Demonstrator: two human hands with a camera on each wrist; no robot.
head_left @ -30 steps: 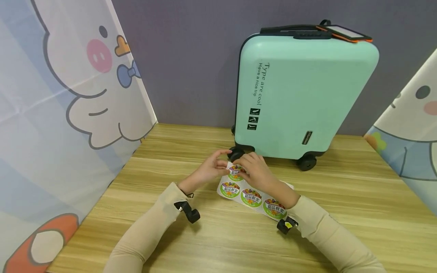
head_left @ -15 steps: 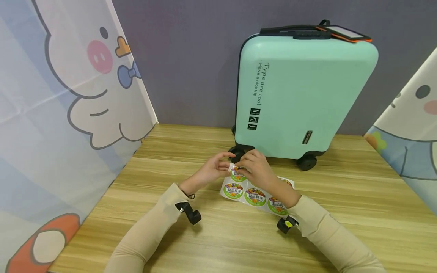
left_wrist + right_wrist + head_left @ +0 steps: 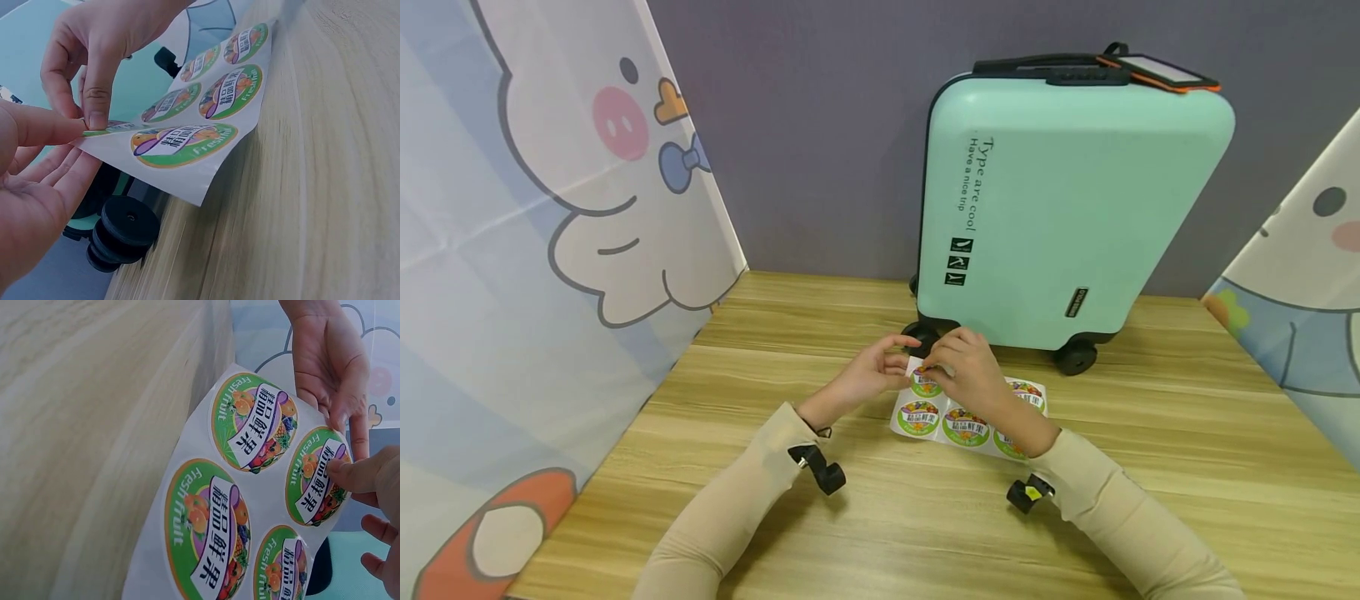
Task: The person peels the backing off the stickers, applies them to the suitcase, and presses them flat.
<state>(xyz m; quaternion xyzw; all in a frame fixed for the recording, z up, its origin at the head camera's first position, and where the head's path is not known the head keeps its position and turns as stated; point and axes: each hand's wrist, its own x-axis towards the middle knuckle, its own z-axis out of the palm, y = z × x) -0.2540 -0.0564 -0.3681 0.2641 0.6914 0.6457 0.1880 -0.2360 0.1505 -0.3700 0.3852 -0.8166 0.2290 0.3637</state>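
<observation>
A white sheet of round fruit stickers [image 3: 945, 427], printed green with "Fresh fruit", lies tilted with its far-left corner lifted off the table. My left hand [image 3: 868, 375] pinches that corner between thumb and fingers; in the left wrist view the left hand [image 3: 37, 194] shows its fingers under the sheet. At the corner sticker [image 3: 317, 477], my right hand [image 3: 972, 372] has thumb and fingertips pressed together on the sticker's edge. The right hand [image 3: 103, 56] comes from above in the left wrist view. Whether the sticker's edge is lifted cannot be told. Part of the sheet is hidden under the right hand.
A mint-green suitcase [image 3: 1060, 208] stands upright behind the hands, its black wheel [image 3: 919, 335] close to the sheet's far corner. An orange-edged tag [image 3: 1165, 73] lies on top. The wooden table [image 3: 880, 533] extends in front; cartoon-printed cloths [image 3: 610, 192] hang at the sides.
The sheet has shifted slightly to the right, with more of its right-hand stickers showing. My right fingers have drawn closer together on the corner sticker; my left hand has moved slightly right.
</observation>
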